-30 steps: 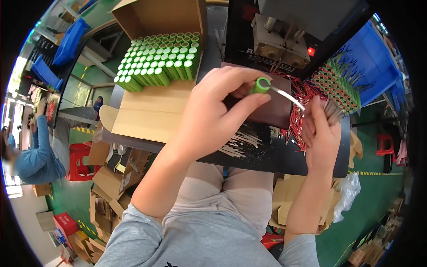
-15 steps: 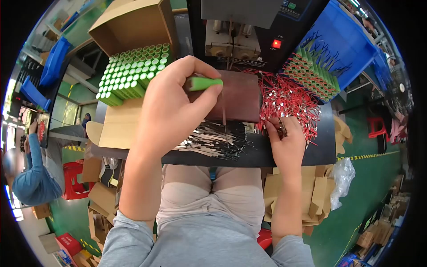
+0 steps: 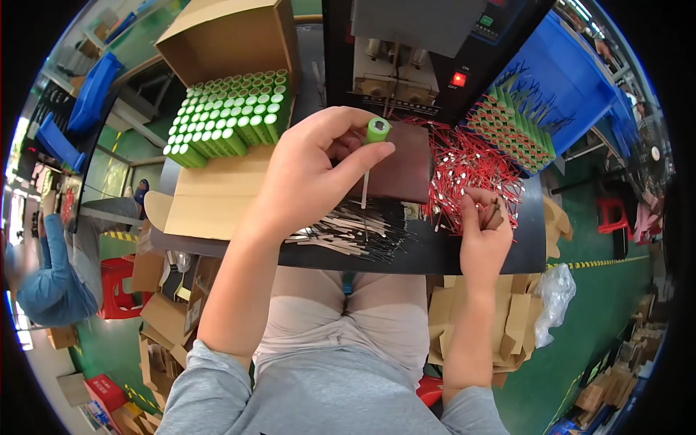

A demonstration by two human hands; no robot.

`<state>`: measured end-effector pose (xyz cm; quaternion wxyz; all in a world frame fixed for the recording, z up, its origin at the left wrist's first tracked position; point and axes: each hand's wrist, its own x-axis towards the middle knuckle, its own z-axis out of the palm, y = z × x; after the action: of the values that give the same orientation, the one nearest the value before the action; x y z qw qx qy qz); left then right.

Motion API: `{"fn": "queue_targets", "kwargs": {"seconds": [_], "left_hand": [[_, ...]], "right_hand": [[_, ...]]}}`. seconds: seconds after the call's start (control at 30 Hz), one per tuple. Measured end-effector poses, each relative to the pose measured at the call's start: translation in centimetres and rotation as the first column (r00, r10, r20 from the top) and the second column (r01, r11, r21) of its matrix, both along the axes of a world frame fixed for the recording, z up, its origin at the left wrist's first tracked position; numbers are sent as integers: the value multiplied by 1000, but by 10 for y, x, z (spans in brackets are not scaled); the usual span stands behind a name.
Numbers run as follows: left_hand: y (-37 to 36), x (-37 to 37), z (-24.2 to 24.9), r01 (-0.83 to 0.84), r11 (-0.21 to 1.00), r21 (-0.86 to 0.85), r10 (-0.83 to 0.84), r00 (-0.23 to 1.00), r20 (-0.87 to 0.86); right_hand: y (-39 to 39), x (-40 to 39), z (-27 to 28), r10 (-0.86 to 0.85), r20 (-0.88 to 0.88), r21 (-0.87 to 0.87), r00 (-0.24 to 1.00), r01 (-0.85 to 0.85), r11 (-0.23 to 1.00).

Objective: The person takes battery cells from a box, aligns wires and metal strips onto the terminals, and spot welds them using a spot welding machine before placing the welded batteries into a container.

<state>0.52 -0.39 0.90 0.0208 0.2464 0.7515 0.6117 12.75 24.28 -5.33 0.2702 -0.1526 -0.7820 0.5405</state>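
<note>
green cell is sitting clamped between the thumb and fingers of the left hand, end facing up, over the brown block, a pale strip hanging just below. right hand is hovering at the near edge of the red wires, fingers curling around something dark, too small to identify; cannot tell whether the fingertips are meeting.

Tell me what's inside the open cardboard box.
In the cardboard box stand rows of green cylinders, packed close, with their pale round ends up. They cover the box floor beneath them, so anything lying there cannot be seen.
</note>
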Motion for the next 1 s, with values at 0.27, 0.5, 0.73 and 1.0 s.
{"fn": "queue_targets", "kwargs": {"seconds": [0.27,0.5,0.73,1.0], "left_hand": [[0,-1,-4,-1,1000,-12,0,996,-93],[0,-2,-5,4,1000,5,-3,990,-143],[3,-4,-7,-36,999,-36,28,976,-215],[5,-4,-5,-63,996,-60,46,967,-251]], "right_hand": [[-42,-31,64,222,-154,-50,963,-232,971],[-64,-64,71,339,-257,62,905,-335,940],[-67,-68,74,372,-224,-20,901,-386,922],[-63,-71,75,353,-181,43,918,-352,935]]}}
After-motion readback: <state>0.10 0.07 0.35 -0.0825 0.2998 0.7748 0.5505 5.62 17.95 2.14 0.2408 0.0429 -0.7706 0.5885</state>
